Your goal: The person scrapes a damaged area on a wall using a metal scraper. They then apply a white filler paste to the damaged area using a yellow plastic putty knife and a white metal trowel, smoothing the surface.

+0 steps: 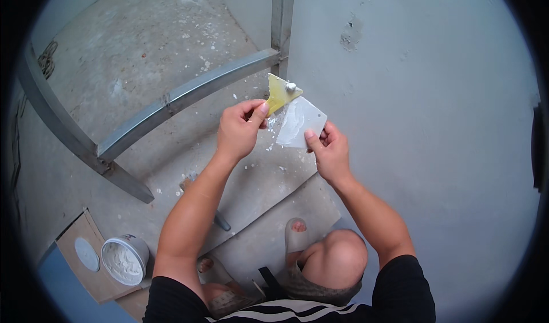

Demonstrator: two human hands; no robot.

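Observation:
Between the thumb and fingers of my left hand (pixel 239 129) is a small yellow plastic scraper (pixel 277 92) with a dab of white paste near its far corner. My right hand (pixel 333 154) pinches a white flat plastic scraper (pixel 302 123) by its lower right corner. White paste is smeared over that scraper's left half. The two scrapers meet or overlap near the white one's upper edge; I cannot tell whether they press together. Both are held up in front of me, near the wall.
A grey wall (pixel 423 151) with rough patches rises on the right. A metal frame (pixel 189 91) stands at the left. An open tub of white paste (pixel 123 260) and its round lid (pixel 87 254) rest on cardboard (pixel 106 286) at lower left. A handled tool (pixel 222 220) lies by my left forearm.

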